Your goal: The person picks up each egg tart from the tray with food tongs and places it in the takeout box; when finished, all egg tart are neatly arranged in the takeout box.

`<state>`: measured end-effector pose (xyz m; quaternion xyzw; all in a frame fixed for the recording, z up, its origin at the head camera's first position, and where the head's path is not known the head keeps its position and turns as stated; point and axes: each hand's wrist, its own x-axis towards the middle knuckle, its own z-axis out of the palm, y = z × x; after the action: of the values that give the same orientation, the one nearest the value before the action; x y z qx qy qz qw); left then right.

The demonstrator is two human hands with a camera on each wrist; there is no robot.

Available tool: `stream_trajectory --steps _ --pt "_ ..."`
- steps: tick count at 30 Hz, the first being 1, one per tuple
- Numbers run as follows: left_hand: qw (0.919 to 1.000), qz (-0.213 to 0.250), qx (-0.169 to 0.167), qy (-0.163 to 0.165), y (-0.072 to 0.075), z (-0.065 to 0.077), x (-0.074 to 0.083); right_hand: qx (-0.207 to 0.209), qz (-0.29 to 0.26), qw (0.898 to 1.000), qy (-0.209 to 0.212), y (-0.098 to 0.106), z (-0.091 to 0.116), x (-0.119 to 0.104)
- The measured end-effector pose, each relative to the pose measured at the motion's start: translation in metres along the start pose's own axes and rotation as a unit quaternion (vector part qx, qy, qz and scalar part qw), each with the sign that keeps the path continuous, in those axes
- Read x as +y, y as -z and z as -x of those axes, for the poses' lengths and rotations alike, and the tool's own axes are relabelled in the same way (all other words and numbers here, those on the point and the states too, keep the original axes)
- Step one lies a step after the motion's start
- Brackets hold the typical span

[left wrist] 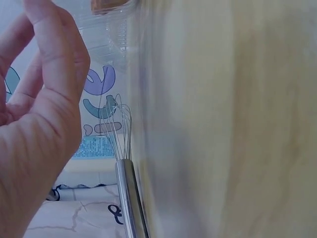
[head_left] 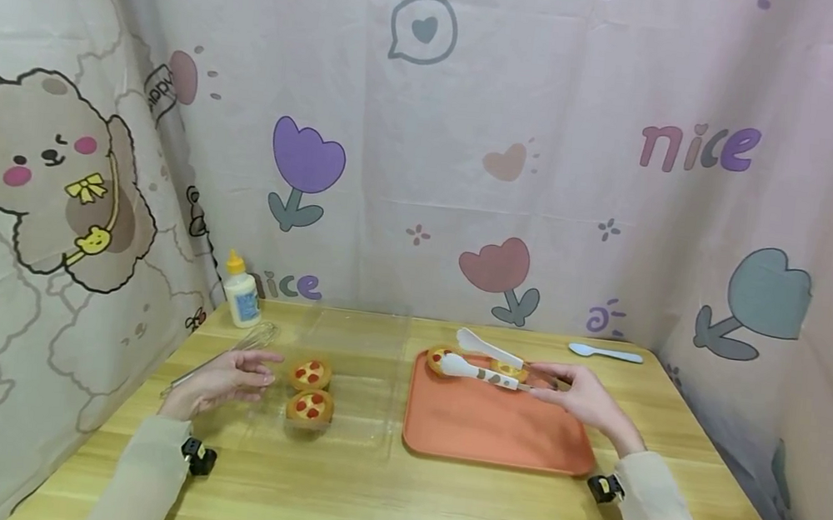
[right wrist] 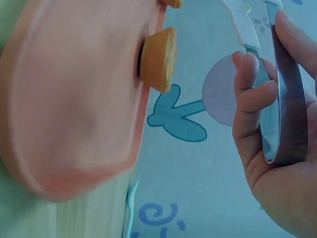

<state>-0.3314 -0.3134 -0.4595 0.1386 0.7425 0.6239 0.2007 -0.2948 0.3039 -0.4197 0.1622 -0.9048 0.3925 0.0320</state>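
Note:
My right hand (head_left: 584,397) grips the metal handle of a pair of tongs (head_left: 484,374) with white, brown-patterned ends. The tongs' tips stand apart above the back of the orange tray (head_left: 497,435). Two small pizza-topped tarts (head_left: 435,357) sit along that back edge, partly covered by the tongs; in the right wrist view one tart (right wrist: 157,59) shows side-on, apart from the tongs. My left hand (head_left: 228,377) holds nothing, its fingers loosely bent, close to the left side of a clear plastic box (head_left: 364,410). Inside the box are two more tarts (head_left: 309,406), one behind the other.
The box's clear lid (head_left: 357,330) is raised at the back. A wire whisk (head_left: 260,335) lies beyond my left hand, partly hidden by it. A white bottle with a yellow cap (head_left: 242,293) stands at the back left. A light blue spoon (head_left: 607,353) lies at the back right.

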Motion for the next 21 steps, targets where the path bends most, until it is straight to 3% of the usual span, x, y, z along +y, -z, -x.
stream_trajectory --steps 11,21 --pt "1.0000 -0.008 -0.001 -0.004 0.001 0.002 0.000 0.001 0.001 1.000 0.010 0.013 0.007 0.011" --pt "0.9998 0.011 -0.013 -0.007 0.001 -0.001 0.000 0.032 0.027 0.999 -0.026 0.022 0.014 0.020"
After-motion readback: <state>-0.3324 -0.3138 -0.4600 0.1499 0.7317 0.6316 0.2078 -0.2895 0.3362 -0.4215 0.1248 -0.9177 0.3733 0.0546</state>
